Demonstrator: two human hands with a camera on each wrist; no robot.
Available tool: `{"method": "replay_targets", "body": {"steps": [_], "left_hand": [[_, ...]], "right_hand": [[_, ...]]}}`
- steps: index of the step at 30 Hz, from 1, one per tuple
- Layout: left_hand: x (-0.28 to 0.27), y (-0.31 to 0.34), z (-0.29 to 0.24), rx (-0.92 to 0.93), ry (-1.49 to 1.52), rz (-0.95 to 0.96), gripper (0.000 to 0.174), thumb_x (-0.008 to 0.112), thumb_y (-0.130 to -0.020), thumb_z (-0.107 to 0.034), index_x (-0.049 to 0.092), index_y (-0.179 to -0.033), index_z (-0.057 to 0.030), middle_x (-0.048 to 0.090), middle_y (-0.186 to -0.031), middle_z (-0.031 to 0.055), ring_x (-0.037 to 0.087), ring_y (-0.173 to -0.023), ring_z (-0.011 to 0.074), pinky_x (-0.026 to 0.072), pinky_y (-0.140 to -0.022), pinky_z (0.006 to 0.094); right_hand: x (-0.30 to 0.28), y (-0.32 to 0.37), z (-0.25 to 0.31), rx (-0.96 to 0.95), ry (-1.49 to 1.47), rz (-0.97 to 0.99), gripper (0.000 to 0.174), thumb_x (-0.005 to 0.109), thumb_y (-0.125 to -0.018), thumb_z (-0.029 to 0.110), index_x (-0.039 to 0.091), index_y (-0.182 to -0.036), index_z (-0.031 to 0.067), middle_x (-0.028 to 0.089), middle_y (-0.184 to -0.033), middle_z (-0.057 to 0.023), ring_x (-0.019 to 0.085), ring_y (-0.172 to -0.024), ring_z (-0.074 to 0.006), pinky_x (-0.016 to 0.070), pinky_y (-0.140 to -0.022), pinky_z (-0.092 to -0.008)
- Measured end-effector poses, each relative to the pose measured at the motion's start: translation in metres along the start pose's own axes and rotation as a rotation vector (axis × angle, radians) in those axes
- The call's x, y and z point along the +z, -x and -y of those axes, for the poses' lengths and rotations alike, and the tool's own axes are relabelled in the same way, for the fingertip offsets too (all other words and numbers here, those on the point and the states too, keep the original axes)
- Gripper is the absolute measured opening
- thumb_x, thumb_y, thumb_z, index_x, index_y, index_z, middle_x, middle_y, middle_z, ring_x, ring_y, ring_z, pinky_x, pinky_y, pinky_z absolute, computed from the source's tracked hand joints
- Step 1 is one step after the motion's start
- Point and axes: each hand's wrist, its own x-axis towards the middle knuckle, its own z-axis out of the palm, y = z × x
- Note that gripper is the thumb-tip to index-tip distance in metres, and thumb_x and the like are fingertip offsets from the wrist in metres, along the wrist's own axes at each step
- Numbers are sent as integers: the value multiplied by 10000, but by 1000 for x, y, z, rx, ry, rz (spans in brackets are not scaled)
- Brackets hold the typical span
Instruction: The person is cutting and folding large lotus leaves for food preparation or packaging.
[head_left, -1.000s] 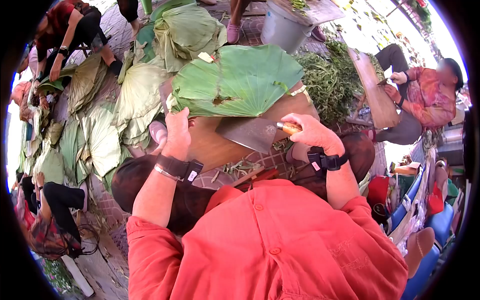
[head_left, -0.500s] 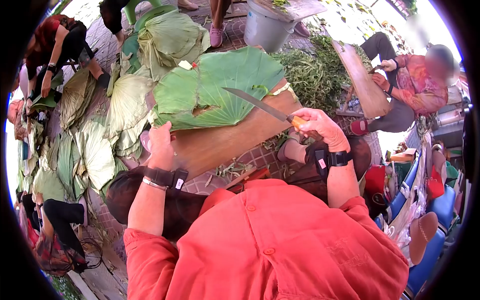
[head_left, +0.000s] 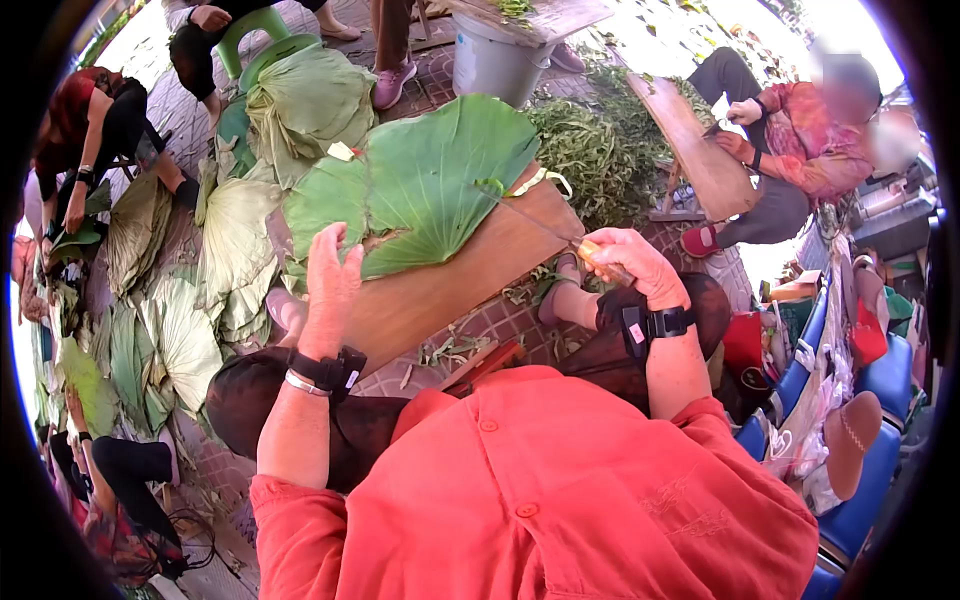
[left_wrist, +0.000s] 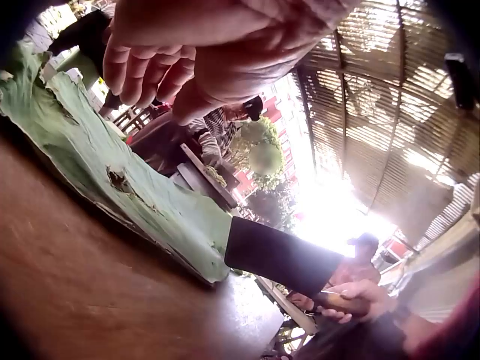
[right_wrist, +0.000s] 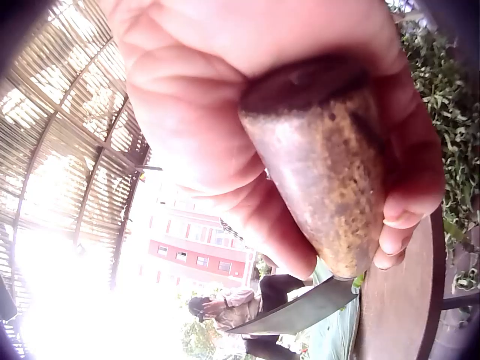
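A large green lotus leaf [head_left: 450, 180] with a brown torn patch lies on a wooden board [head_left: 450, 305] before me. My right hand [head_left: 635, 265] grips the wooden handle [right_wrist: 319, 172] of a cleaver. The broad dark cleaver blade [left_wrist: 281, 255] shows side-on in the left wrist view; from the head it appears as a thin line over the leaf's right part. My left hand [head_left: 333, 285] is raised at the leaf's near left edge, fingers extended and holding nothing. In its wrist view the left palm [left_wrist: 225, 64] hangs above the leaf.
Dried lotus leaves [head_left: 235, 240] spread over the brick floor to the left. A heap of shredded greens [head_left: 600, 150] lies beyond the board, near a grey bucket [head_left: 490, 65]. At right, another person works at a slanted board [head_left: 695, 150]. Blue chairs [head_left: 865, 470] stand at the lower right.
My left hand has released the leaf's edge and lifted with its fingers spread. The cleaver, earlier flat by the leaf's near edge, has risen and turned edge-on over the leaf.
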Motion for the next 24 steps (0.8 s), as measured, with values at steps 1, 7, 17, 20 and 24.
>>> {"method": "replay_targets", "body": {"steps": [1,7,17,20,24], "left_hand": [[8,2,-7,49,-1,54,408,648,-762,-61,524,-1148,-22,567,-1080,153,531,-1020,317,420,-909,392],[43,5,-20,156,-125,342,421,668,-755,-141,531,-1144,-59,549,-1106,116,504,-1041,324,422,-889,420],[36,6,-20,320,-460,459,240,565,-751,-51,595,-975,-132,535,-916,89,520,-931,290,413,-782,416],[19,5,-8,283,-504,457,164,540,-753,-47,606,-871,-140,550,-869,76,534,-900,277,404,-759,407],[-7,6,-2,215,-544,521,154,548,-740,-48,626,-829,-148,556,-836,75,539,-877,275,395,-745,401]], "right_hand": [[-1,1,-2,-8,0,-4,408,615,-763,209,588,-1086,-41,636,-844,-64,576,-685,-102,475,-639,-232],[-23,6,-19,-61,-72,-86,390,605,-781,218,594,-1068,-45,639,-831,-77,573,-655,-110,469,-607,-232],[-20,-6,-21,-118,-153,-195,355,581,-805,201,597,-1060,-45,640,-814,-97,586,-648,-127,472,-577,-238],[-18,-9,-20,-123,-143,-205,355,589,-799,202,600,-1054,-45,641,-816,-92,587,-649,-124,471,-577,-235],[-9,-12,-18,-126,-151,-221,347,606,-791,197,605,-1048,-36,638,-810,-80,581,-643,-114,468,-578,-231]]}}
